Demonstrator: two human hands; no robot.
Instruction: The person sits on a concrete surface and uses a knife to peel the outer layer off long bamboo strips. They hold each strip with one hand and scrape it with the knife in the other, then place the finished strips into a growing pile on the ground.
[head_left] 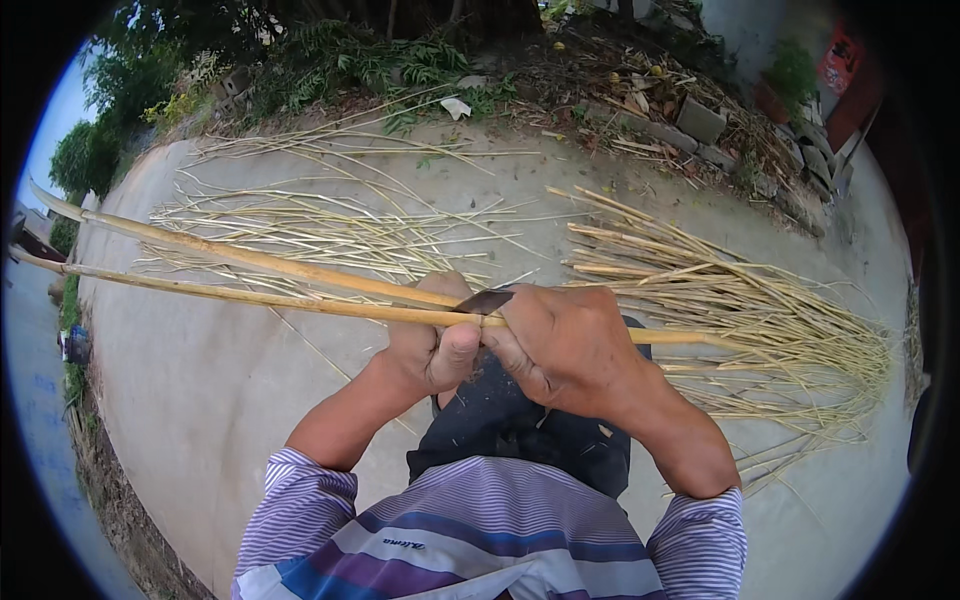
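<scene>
A long yellow bamboo stick (250, 295), split into two strips toward the left, runs across the picture in front of me. My left hand (432, 342) grips it from below, thumb up near the split. My right hand (565, 345) is closed on a dark knife blade (485, 301) whose tip sits in the split of the stick. The stick's right end (680, 337) passes out beyond my right hand.
Thin bamboo slivers lie spread on the concrete ground at the left (300, 230). A thicker heap of strips (740, 310) lies at the right. Green plants (350, 60) and grey bricks (700, 122) line the far edge. My dark-trousered knee (510, 420) is below the hands.
</scene>
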